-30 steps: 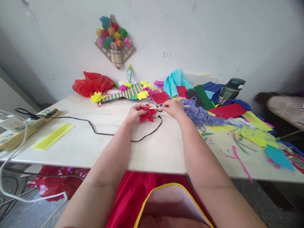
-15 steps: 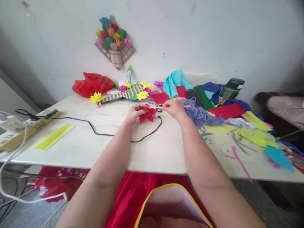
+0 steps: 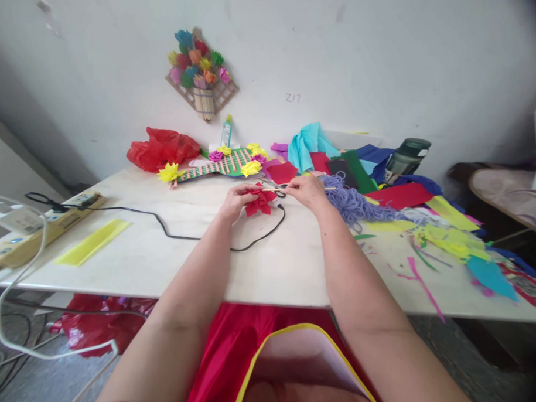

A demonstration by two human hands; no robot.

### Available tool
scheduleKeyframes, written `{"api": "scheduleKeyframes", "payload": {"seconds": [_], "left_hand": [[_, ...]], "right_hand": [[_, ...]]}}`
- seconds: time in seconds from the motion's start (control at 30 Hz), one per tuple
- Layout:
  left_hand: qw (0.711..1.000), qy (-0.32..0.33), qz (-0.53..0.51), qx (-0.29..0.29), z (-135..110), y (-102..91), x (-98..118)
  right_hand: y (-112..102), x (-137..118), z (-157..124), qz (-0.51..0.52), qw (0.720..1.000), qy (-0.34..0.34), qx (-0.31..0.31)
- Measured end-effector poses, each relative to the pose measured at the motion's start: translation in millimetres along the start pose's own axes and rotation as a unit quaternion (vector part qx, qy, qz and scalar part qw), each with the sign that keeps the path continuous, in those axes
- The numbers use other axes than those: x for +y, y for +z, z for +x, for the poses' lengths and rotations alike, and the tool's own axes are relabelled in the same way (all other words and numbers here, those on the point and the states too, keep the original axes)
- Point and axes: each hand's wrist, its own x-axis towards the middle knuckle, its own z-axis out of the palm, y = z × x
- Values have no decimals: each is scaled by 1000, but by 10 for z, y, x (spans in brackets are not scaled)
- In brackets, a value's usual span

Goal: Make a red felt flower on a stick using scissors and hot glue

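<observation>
Over the middle of the table, my left hand is closed on a red paper flower, gripping it at its left side. The flower's pointed petals spread toward the right. A thin wooden stick is pinched in my right hand; one end reaches over the flower's petals and the other sticks out past the hand. Whether the stick's tip touches the petals I cannot tell. Behind my right fingers lies what looks like a pair of scissors, mostly hidden.
Purple yarn and coloured paper pieces lie to the right, near a dark bottle. A green craft piece with paper flowers lies behind my hands. A black cable runs from a power strip. Yellow paper lies left.
</observation>
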Motion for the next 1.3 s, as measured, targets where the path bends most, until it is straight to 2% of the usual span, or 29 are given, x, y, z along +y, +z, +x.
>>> {"api": "scheduleKeyframes", "payload": {"seconds": [0.5,0.93,1.3], "left_hand": [[1000,-5,22,-5,21,-15,-17],[999,18,17,-28,29,-26,-55],[1000,15,19,-5,13,-5,-33]], "right_hand": [[45,47,22,4,1000,-14,-1],[11,10,9,1,1000,-31,3],[9,-6,11,-17,999,-50,5]]}}
